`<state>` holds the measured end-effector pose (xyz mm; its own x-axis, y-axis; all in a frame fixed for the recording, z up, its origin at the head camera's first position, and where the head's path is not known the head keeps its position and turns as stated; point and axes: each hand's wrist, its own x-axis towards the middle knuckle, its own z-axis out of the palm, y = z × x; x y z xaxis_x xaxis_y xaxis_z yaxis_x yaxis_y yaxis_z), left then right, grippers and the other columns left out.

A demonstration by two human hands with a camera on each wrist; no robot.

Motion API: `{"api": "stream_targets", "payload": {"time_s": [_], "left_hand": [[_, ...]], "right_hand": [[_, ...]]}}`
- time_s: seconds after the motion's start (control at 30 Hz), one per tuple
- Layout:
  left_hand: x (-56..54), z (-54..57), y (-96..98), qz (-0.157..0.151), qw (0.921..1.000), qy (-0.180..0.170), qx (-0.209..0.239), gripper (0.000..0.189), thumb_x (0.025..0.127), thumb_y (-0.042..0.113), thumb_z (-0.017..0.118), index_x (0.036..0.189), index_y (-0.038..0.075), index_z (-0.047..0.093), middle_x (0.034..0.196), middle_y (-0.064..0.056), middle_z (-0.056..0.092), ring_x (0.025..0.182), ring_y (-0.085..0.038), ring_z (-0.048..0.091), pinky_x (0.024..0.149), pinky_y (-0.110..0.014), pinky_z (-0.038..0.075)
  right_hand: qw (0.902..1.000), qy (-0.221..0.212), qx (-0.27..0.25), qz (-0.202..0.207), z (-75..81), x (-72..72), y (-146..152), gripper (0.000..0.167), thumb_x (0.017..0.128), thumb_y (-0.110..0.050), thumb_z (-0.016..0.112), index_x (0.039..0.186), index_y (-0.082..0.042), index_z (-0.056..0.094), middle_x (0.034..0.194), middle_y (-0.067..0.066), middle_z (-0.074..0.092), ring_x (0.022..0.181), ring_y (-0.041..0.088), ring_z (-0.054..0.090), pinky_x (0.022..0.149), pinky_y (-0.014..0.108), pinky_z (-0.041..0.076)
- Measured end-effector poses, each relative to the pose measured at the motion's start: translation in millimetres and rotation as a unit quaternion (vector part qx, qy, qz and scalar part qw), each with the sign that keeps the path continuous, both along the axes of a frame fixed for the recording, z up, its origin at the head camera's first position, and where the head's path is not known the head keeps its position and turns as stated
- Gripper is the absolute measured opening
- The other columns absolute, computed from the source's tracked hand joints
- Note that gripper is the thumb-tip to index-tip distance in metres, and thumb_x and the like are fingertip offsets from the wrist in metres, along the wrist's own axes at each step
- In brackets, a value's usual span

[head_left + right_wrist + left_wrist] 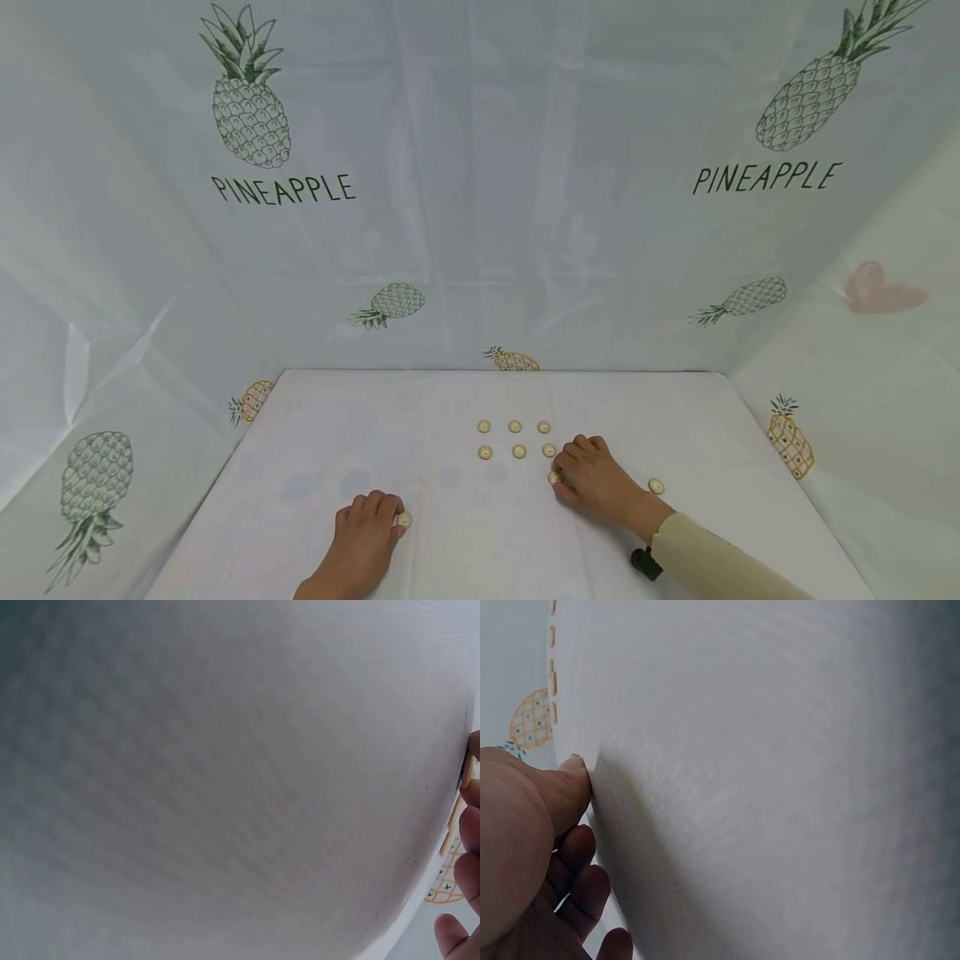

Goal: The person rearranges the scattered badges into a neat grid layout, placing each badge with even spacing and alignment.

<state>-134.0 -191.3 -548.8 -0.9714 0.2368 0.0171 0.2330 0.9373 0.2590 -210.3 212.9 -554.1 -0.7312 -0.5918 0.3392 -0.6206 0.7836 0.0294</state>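
Note:
On the white tabletop lie small round pale-yellow discs with a mark in the middle. Low on the left, my left hand (365, 533) pinches one disc (403, 520) between thumb and index finger. In the left wrist view its thumb (570, 787) is down at the cloth, and the disc is hidden. Right of centre, my right hand (597, 483) holds another disc (554, 477) at its fingertips, partly covered by them. A disc edge (467, 769) shows between those fingertips in the right wrist view.
Beyond my right hand two rows of three discs lie spaced apart, with one near-row disc (519, 451) in the middle. A single disc (656, 486) lies right of my right wrist. Pineapple-printed cloth walls (480, 208) enclose the table (337, 417) at back and sides.

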Motion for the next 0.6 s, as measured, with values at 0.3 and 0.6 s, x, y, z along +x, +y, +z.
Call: {"api": "stream_targets", "payload": {"time_s": [0.3, 0.6], "left_hand": [[-0.9, -0.7, -1.1, -0.009, 0.9999, 0.011, -0.008, 0.022, 0.098, 0.026, 0.076, 0.109, 0.019, 0.059, 0.107, 0.004, 0.055, 0.097, -0.018, 0.049, 0.088, -0.053, 0.045], [0.5, -3.8, -1.6, -0.030, 0.9982, 0.045, -0.028, 0.023, 0.097, 0.027, 0.077, 0.108, 0.019, 0.058, 0.106, 0.003, 0.054, 0.096, -0.018, 0.046, 0.087, -0.052, 0.045]], "right_hand": [[0.9993, -0.023, -0.021, -0.023, 8.4, 0.5, 6.3, 0.016, 0.095, -0.029, 0.077, 0.102, -0.017, 0.070, 0.099, -0.007, 0.064, 0.095, 0.014, 0.048, 0.093, 0.046, 0.042], [0.9959, -0.024, -0.025, -0.084, 18.1, 9.4, 41.4, 0.017, 0.092, -0.021, 0.081, 0.103, -0.014, 0.070, 0.095, -0.006, 0.063, 0.094, 0.015, 0.050, 0.093, 0.047, 0.042]]}}
